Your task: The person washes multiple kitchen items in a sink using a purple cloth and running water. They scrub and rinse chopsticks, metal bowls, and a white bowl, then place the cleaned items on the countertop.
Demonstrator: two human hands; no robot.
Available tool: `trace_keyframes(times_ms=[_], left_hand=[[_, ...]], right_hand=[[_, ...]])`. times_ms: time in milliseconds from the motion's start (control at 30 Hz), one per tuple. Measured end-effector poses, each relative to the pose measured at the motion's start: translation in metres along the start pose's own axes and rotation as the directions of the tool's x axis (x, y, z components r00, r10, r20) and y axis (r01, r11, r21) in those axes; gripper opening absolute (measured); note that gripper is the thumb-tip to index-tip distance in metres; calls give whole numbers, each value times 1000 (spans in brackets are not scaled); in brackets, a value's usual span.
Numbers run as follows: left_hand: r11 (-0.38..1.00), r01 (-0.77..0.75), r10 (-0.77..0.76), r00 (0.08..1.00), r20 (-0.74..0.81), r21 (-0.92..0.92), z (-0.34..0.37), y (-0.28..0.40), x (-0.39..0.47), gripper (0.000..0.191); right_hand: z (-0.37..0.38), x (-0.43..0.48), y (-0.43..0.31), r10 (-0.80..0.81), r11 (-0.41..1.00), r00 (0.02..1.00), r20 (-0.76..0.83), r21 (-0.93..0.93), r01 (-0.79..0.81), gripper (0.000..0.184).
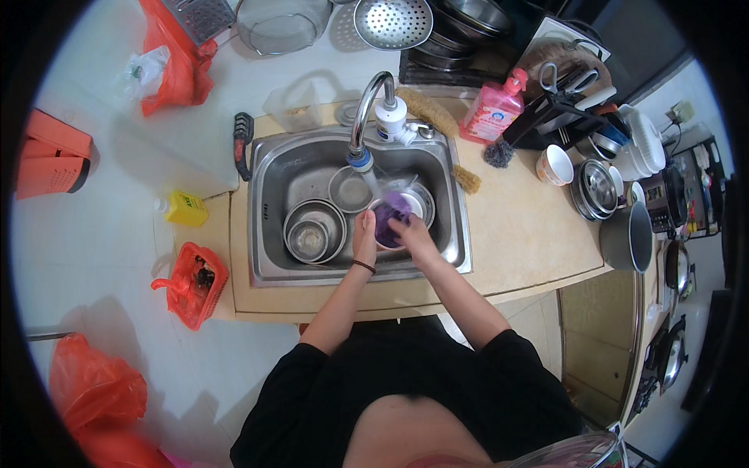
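Note:
Over the stainless steel sink [310, 146], my left hand [365, 237] grips the near left side of a white-rimmed bowl [415, 203]. My right hand [412, 237] presses a purple scrubbing cloth [389, 222] inside that bowl. Water runs from the faucet [370, 111] close to the bowl's far side. Lower left in the sink, a small metal bowl [308, 241] sits within a larger metal bowl [336, 213]. A shallow metal dish [350, 190] lies behind them. Another metal bowl [427, 199] is partly hidden behind the one I hold.
Right of the sink stand a pink soap pump bottle [488, 114], a white patterned bowl [555, 165], stacked metal bowls [597, 184] and a deep grey pot [626, 237]. Loofahs [430, 111] lie behind the faucet. To the left are a yellow bottle [186, 208] and a red basket [196, 286] holding scraps.

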State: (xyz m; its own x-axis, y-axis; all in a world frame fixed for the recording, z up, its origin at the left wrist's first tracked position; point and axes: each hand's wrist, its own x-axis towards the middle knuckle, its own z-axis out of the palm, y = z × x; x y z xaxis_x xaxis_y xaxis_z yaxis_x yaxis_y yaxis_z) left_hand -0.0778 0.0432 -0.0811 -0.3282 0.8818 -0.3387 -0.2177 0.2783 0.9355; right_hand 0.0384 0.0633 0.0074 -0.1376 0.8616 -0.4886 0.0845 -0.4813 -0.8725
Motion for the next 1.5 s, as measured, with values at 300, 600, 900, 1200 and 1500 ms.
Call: trace_keyframes(times_ms=[300,600,900,1200,1500], left_hand=[[986,-82,110,975,192,-147,-4,15,-6,49],[875,-192,88,965,245,445,-21,34,-12,46],[592,-50,86,996,-1,805,-101,12,47,45],[123,278,-252,937,-241,953,-217,-31,93,32],[265,-113,321,947,23,958,-129,-43,115,18]], right_hand=[[21,8,6,-190,981,950,249,11,193,34],[-7,-1,-2,-133,-40,777,615,-786,616,24],[-24,36,2,-689,192,671,273,-824,533,22],[-65,24,46,-429,778,862,-268,-594,202,23],[-80,19,74,-114,958,920,-375,-288,1,16]])
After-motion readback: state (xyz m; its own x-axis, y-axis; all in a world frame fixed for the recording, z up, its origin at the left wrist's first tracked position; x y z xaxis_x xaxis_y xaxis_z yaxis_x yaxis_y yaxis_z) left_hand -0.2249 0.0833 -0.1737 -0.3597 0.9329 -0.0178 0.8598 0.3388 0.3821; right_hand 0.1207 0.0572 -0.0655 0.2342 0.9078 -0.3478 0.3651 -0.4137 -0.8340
